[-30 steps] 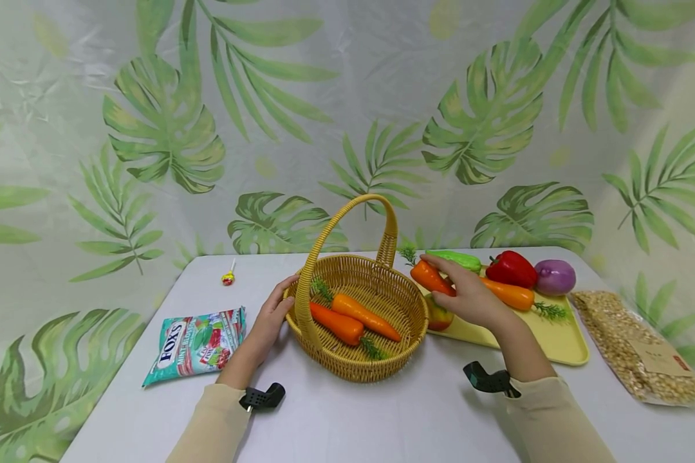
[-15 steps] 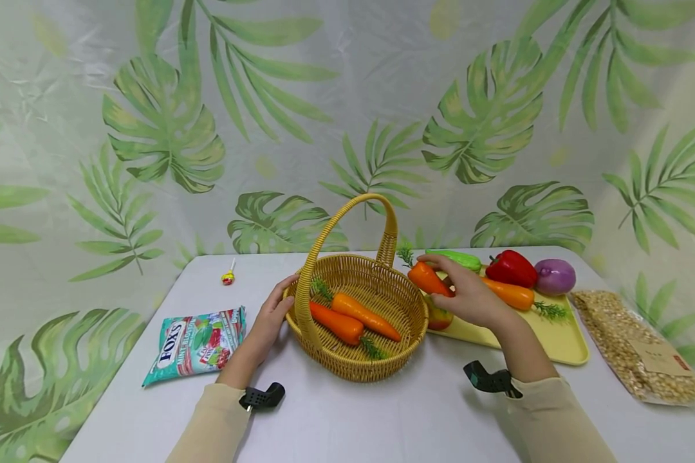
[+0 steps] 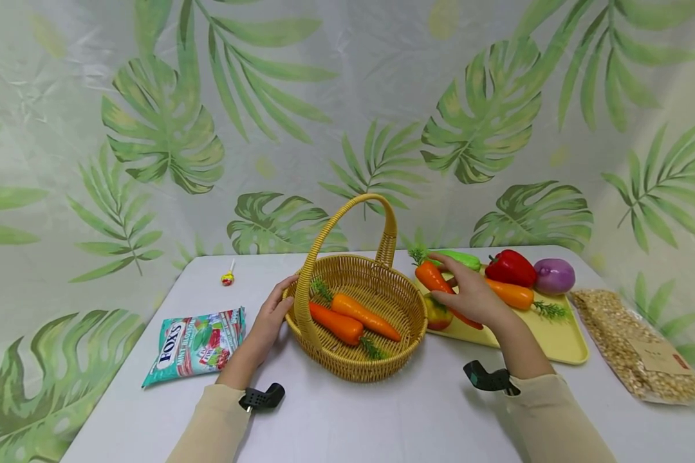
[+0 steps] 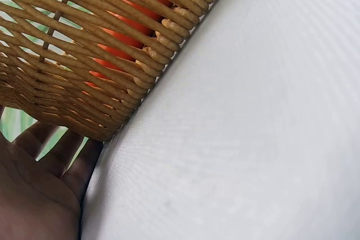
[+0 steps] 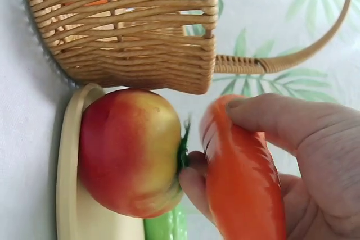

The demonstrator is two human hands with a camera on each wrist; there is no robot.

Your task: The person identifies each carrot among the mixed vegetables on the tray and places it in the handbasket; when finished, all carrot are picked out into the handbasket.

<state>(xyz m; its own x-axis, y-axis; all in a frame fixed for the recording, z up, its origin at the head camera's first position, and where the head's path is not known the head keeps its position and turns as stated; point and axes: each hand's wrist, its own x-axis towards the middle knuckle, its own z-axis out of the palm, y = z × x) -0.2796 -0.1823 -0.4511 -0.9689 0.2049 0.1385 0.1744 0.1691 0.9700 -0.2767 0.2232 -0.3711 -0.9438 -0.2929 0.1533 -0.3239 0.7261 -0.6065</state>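
Note:
My left hand [image 3: 269, 318] rests against the left side of a wicker basket [image 3: 356, 370], its fingers extended along the outer wall in the left wrist view. Inside the basket lie two carrots, one lighter orange [image 3: 365, 315], one redder [image 3: 336, 323]. At the basket's right, my right hand [image 3: 469, 296] grips another carrot [image 5: 242, 172] between thumb and fingers. That carrot is held above the yellow tray [image 3: 562, 344], leafy top up and left, tip down and right. Close under it on the tray sits a red-and-yellow fruit [image 5: 129, 150] with a green stem.
The tray also bears an orange carrot [image 3: 509, 294], a red pepper [image 3: 511, 268], a purple vegetable [image 3: 555, 276] and a green vegetable [image 3: 460, 260]. Right of it lies a bag of kernels [image 3: 637, 347]. A candy bag [image 3: 199, 344] and a lollipop [image 3: 228, 278] lie left.
The carrot in my right hand has shifted slightly right and turned, so its tip now shows below the hand. My left hand and the basket have stayed put.

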